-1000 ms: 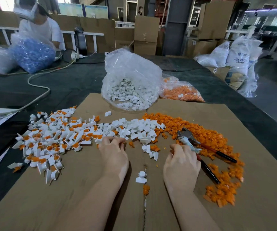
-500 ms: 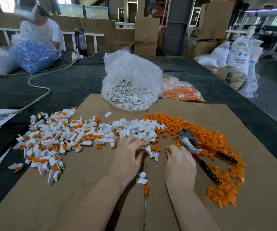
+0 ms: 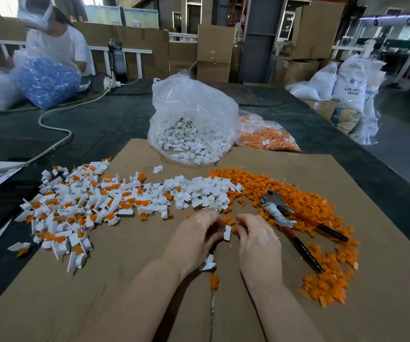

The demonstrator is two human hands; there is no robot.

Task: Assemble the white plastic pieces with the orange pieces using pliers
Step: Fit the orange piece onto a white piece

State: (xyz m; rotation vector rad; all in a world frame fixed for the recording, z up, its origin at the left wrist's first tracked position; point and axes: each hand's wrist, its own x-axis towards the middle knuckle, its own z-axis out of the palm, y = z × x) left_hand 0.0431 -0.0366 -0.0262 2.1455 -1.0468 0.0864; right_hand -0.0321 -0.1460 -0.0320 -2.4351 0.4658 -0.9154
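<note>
Much cardboard sheet (image 3: 347, 304) over dark table (image 3: 100, 124), warehouse boxes (image 3: 214, 43) behind

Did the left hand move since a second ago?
Yes. The left hand slid right, away from the assembled pile, toward the right hand near the pliers.

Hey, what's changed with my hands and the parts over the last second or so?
The left hand moved right from the edge of the assembled pile to meet the right hand at the middle. A white piece now sits between their fingertips; whose fingers grip it is unclear. The right hand barely shifted. The pliers stayed untouched on the orange pieces, and the bags and piles did not move.
</note>
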